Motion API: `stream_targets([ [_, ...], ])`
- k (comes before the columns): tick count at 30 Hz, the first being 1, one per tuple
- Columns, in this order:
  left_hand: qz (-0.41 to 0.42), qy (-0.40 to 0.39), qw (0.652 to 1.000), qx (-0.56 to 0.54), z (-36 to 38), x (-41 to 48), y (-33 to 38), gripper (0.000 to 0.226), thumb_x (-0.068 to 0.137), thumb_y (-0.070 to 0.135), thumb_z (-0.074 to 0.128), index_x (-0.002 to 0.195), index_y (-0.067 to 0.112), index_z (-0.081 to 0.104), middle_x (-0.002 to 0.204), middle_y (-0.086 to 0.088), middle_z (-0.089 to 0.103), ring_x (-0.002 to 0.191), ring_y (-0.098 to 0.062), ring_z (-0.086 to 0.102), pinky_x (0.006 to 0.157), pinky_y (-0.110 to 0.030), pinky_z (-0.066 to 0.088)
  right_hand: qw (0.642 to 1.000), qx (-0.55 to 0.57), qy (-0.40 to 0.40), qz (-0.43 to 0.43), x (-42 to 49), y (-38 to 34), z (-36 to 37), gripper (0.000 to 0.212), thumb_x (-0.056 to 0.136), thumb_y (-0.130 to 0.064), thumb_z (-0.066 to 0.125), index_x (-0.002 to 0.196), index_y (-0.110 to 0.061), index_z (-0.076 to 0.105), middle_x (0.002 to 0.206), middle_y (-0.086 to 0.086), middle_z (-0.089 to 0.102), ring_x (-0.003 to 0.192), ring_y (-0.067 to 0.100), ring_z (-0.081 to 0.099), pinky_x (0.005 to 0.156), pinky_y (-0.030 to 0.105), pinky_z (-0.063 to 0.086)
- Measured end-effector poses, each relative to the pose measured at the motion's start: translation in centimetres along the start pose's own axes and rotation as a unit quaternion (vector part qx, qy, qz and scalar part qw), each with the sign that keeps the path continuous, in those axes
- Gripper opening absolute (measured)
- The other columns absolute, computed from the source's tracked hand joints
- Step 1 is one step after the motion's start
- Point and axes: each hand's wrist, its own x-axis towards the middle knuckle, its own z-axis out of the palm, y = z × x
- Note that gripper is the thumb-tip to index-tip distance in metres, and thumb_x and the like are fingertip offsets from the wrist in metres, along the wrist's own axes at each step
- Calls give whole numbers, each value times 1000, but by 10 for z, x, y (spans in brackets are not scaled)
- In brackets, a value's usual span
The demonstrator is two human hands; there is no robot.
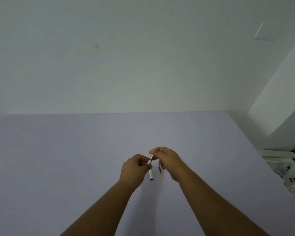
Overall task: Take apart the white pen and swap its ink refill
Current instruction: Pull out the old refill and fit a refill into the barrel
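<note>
Left hand point(134, 166): fingers closed around white pen point(150, 171) barrel.
Right hand point(167, 159): fingers pinch its metal tip, apparently.
Table point(75, 159): lilac.

A white pen point(150, 172) with a silver tip and seemingly black end, over a lilac table point(75, 159).

Two bare forearms, no sleeves, left hand point(134, 167), right hand point(169, 160), no rings

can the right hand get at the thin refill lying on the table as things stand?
Probably yes: the refill lies just below the right hand with nothing over it, but those fingers pinch the white pen tip and must let go first.
</note>
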Motion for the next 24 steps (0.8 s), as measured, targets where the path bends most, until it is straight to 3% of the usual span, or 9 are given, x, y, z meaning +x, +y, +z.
stream_targets([
  [2,4,0,1000,2,-2,-1,3,13,82,21,70,94,21,67,85,6,67,70,-6,59,59,-22,46,999,-30,17,-12,0,-1,-1,20,83,-36,63,74,-19,64,75,-5,65,63,8,50,63,24,40],
  [4,9,-1,1000,7,-3,-2,5,12,81,22,70,93,22,67,83,8,66,70,-7,58,58,-23,46,995,-81,50,-7,0,-2,1,35,80,-44,66,64,-17,51,65,-5,54,61,11,45,59,25,38],
  [6,9,-2,1000,7,-3,-3,6,11,82,21,69,92,22,67,82,8,66,69,-7,58,57,-22,46,996,-75,48,-4,-1,-4,2,37,79,-48,65,66,-16,52,70,-2,54,64,13,46,61,25,39],
  [9,7,2,1000,8,-6,-1,7,11,81,20,70,92,21,67,79,9,65,66,-5,57,56,-21,45,1000,-17,-1,-13,-2,-6,-1,13,85,-36,62,80,-25,67,88,-5,65,76,12,54,65,24,45],
  [13,10,0,999,32,-6,-1,8,12,81,22,70,93,21,67,78,10,63,68,-7,57,58,-20,45,997,-68,39,13,1,-5,1,34,79,-46,67,64,-19,52,72,-1,55,65,14,47,63,28,41],
  [18,4,1,1000,31,-7,0,5,9,80,20,71,86,24,66,76,12,64,68,-5,59,60,-20,46,1000,11,-12,18,-2,0,1,12,84,-36,64,80,-25,68,88,-3,65,72,12,52,65,25,45],
  [22,10,-2,999,44,-4,-2,4,10,80,22,71,89,23,67,80,11,65,74,-4,59,60,-15,43,997,-53,36,38,-1,1,5,38,78,-47,67,63,-16,50,68,0,48,62,14,43,62,28,39],
  [24,8,2,999,39,-4,-3,4,9,80,21,71,85,26,65,77,14,64,71,-1,58,59,-15,42,999,-15,5,31,-2,2,4,27,81,-43,66,73,-18,60,78,-1,57,67,13,47,63,27,41],
])
